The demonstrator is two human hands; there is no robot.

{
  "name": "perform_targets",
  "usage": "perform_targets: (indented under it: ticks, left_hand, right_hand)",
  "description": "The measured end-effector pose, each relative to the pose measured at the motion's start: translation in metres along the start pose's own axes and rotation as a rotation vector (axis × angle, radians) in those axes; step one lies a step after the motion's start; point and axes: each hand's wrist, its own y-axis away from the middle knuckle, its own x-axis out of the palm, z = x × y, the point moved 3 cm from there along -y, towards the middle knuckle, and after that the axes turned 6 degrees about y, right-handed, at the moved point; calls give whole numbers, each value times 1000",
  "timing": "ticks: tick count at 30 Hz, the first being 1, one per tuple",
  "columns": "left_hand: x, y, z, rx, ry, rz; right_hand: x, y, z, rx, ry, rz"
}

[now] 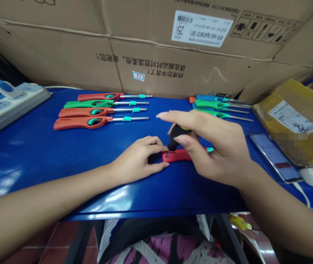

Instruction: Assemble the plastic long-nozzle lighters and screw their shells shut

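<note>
A red long-nosed lighter (176, 155) lies on the blue table (49, 154) in front of me. My left hand (140, 159) pinches its near end between thumb and fingers and holds it flat. My right hand (214, 146) grips a short screwdriver with a black handle (176, 136), tip down on the lighter's body; the index finger sticks out straight. A teal part of the lighter shows past my right hand.
Several orange and green lighters (98, 112) lie in a row at the back left; more green, blue and orange ones (217, 107) at the back right. Cardboard boxes (151, 47) wall the far edge. A phone (274, 156), a yellow parcel (294, 121) and a power strip (10, 104) flank the work spot.
</note>
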Motion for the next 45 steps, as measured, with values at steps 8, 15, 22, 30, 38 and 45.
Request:
perform_targets:
  ticks: [8, 15, 22, 30, 38, 45]
  left_hand:
    - [0, 0, 0, -4, -7, 11]
    - [1, 0, -1, -19, 3, -22]
    - [1, 1, 0, 4, -33, 2]
    - [4, 2, 1, 34, -18, -44]
    - [2, 2, 1, 6, -27, -42]
    - [3, 1, 1, 11, -26, -28]
  right_hand:
    - [2, 1, -3, -34, -38, -21]
    - [4, 3, -3, -70, 67, -101]
    - [9, 5, -11, -94, -125, -5]
    - [12, 5, -20, -103, -11, -155]
    - [6, 2, -15, -77, -128, -33]
    - [8, 4, -18, -79, 21, -109]
